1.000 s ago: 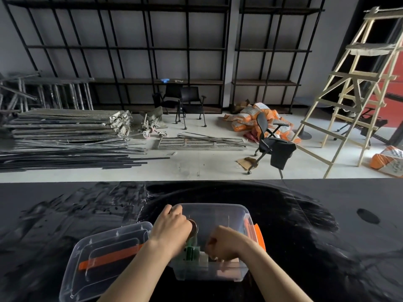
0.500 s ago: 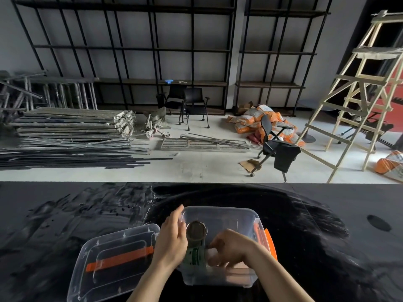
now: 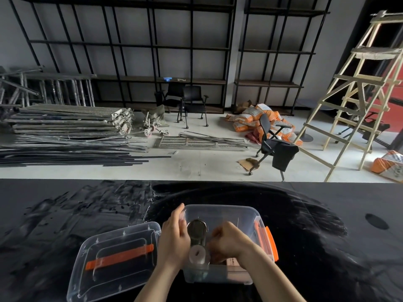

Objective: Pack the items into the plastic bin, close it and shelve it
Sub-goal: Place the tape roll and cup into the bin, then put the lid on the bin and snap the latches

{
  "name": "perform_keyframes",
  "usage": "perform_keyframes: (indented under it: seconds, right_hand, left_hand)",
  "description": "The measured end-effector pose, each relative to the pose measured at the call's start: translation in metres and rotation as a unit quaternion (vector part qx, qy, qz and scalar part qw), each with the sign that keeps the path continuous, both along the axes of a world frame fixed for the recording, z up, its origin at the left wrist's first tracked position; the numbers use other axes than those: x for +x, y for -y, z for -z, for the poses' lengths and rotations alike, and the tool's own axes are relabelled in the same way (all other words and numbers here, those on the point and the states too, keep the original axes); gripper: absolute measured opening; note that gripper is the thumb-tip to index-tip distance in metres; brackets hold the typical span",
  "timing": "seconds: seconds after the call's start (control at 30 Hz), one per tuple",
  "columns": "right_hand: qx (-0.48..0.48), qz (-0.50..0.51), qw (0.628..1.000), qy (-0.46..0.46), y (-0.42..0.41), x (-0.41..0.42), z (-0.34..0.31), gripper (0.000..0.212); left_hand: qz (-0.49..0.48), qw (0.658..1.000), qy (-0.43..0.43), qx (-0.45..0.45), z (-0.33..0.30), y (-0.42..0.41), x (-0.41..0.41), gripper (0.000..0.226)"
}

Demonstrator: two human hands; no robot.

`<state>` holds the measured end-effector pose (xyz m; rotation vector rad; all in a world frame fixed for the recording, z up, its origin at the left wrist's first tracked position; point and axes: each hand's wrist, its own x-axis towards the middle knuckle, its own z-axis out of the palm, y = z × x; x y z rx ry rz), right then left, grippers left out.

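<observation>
A clear plastic bin (image 3: 220,207) with an orange latch (image 3: 272,243) stands open on the black table. Inside it are a round metal can (image 3: 197,232), a white roll (image 3: 197,256) in front of the can, and a brown box (image 3: 234,264) at the near right. My left hand (image 3: 174,238) lies over the bin's left wall, fingers pointing away, right beside the can. My right hand (image 3: 229,243) is inside the bin with its fingers curled next to the can; what it holds is hidden. The clear lid (image 3: 102,277) with an orange handle (image 3: 120,257) lies left of the bin.
The black table (image 3: 316,225) stretches wide to both sides, with a round hole (image 3: 376,221) at the right. Beyond its far edge are tall black shelves (image 3: 192,51), stacked metal bars (image 3: 65,131), office chairs (image 3: 274,147) and a wooden ladder (image 3: 357,88).
The can has sunk deeper into the bin and its green label no longer shows. A white roll is now visible in front of it. My left hand has shifted onto the bin's left wall.
</observation>
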<state>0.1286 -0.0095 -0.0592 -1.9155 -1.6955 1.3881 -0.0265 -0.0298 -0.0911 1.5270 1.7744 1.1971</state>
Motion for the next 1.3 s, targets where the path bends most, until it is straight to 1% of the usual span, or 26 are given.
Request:
perform_keyframes:
  seconds: [0.03, 0.1, 0.2, 0.27, 0.33, 0.37, 0.4, 0.43, 0.47, 0.5, 0.53, 0.57, 0.6, 0.63, 0.67, 0.73, 0.8, 0.87, 0.9, 0.97, 1.03, 1.07, 1.13, 1.2, 1.3]
  right_hand:
    - [-0.004, 0.026, 1.0, -0.013, -0.002, 0.0, -0.002, 0.003]
    - [-0.038, 0.059, 0.996, -0.055, -0.004, -0.001, -0.004, 0.01]
    - [-0.102, 0.047, 0.988, -0.101, -0.004, -0.007, -0.003, 0.026]
    - [-0.113, 0.045, 0.988, -0.1, -0.005, -0.009, -0.002, 0.029]
    - [-0.107, 0.047, 0.991, -0.072, -0.006, -0.011, 0.0, 0.03]
    - [-0.088, 0.047, 0.994, -0.045, -0.006, -0.012, -0.001, 0.031]
    - [-0.044, 0.044, 0.998, -0.002, -0.006, -0.013, -0.003, 0.031]
    - [0.026, 0.042, 0.997, 0.051, -0.008, -0.014, -0.007, 0.029]
    - [0.115, 0.046, 0.987, 0.1, -0.009, -0.016, -0.011, 0.026]
    - [0.201, 0.062, 0.97, 0.119, -0.009, -0.021, -0.018, 0.022]
    - [0.273, 0.077, 0.953, 0.102, -0.008, -0.029, -0.027, 0.016]
    - [0.325, 0.08, 0.94, 0.061, -0.005, -0.04, -0.036, 0.01]
    - [0.356, 0.065, 0.932, 0.016, -0.003, -0.053, -0.045, 0.009]
    - [0.366, 0.037, 0.93, -0.024, -0.001, -0.069, -0.053, 0.011]
    - [0.36, 0.005, 0.932, -0.05, 0.002, -0.085, -0.058, 0.013]
    - [0.31, -0.047, 0.947, -0.063, 0.006, -0.117, -0.059, 0.015]
    - [0.242, -0.084, 0.965, -0.045, 0.008, -0.145, -0.055, 0.019]
    - [0.173, -0.111, 0.978, -0.031, 0.01, -0.169, -0.043, 0.024]
    - [0.142, -0.116, 0.983, -0.015, 0.011, -0.178, -0.035, 0.029]
    - [0.072, -0.1, 0.992, 0.028, 0.012, -0.19, -0.016, 0.049]
    - [0.015, -0.068, 0.995, 0.069, 0.015, -0.192, 0.0, 0.062]
    - [-0.003, -0.056, 0.995, 0.08, 0.016, -0.191, 0.007, 0.065]
    - [-0.021, -0.039, 0.995, 0.09, 0.02, -0.19, 0.017, 0.066]
    - [-0.033, -0.026, 0.995, 0.088, 0.023, -0.192, 0.022, 0.067]
    - [-0.037, -0.006, 0.996, 0.078, 0.024, -0.194, 0.023, 0.066]
  left_hand:
    - [0.002, 1.0, 0.001, 0.001, 0.0, 0.0, 0.0, 0.046]
    - [0.003, 1.0, -0.001, 0.003, 0.001, 0.0, -0.001, 0.046]
    - [0.008, 1.0, 0.0, 0.001, 0.001, -0.001, 0.0, 0.046]
    - [0.01, 1.0, -0.005, 0.001, 0.001, 0.0, 0.001, 0.047]
    - [0.008, 1.0, -0.008, 0.005, 0.0, 0.001, 0.0, 0.046]
    - [0.009, 1.0, -0.007, 0.006, 0.0, 0.001, 0.0, 0.046]
    - [0.012, 1.0, -0.005, 0.006, -0.001, 0.001, 0.0, 0.045]
    - [0.015, 1.0, 0.0, 0.004, -0.002, 0.001, -0.001, 0.045]
    - [0.011, 1.0, 0.01, 0.001, -0.004, 0.002, -0.002, 0.046]
    - [0.0, 1.0, 0.026, -0.001, -0.006, 0.003, -0.005, 0.048]
    - [-0.019, 0.999, 0.045, 0.004, -0.008, 0.004, -0.01, 0.048]
    - [-0.044, 0.997, 0.062, 0.012, -0.009, 0.005, -0.018, 0.045]
    - [-0.07, 0.995, 0.072, 0.015, -0.011, 0.006, -0.029, 0.042]
    - [-0.095, 0.993, 0.072, 0.011, -0.011, 0.007, -0.042, 0.038]
    - [-0.119, 0.991, 0.063, 0.001, -0.012, 0.008, -0.057, 0.036]
    - [-0.176, 0.983, 0.031, -0.035, -0.012, 0.012, -0.089, 0.038]
    - [-0.234, 0.968, -0.016, -0.085, -0.008, 0.02, -0.122, 0.042]
    - [-0.284, 0.945, -0.067, -0.145, -0.003, 0.033, -0.148, 0.045]
    - [-0.3, 0.934, -0.082, -0.174, 0.0, 0.04, -0.159, 0.046]
    - [-0.31, 0.92, -0.093, -0.22, 0.007, 0.054, -0.176, 0.053]
    - [-0.304, 0.915, -0.08, -0.254, 0.016, 0.064, -0.189, 0.066]
    - [-0.299, 0.913, -0.071, -0.267, 0.02, 0.067, -0.193, 0.069]
    - [-0.287, 0.911, -0.074, -0.288, 0.026, 0.07, -0.195, 0.068]
    - [-0.277, 0.914, -0.076, -0.287, 0.028, 0.072, -0.193, 0.062]
    - [-0.292, 0.915, -0.046, -0.273, 0.027, 0.073, -0.193, 0.06]
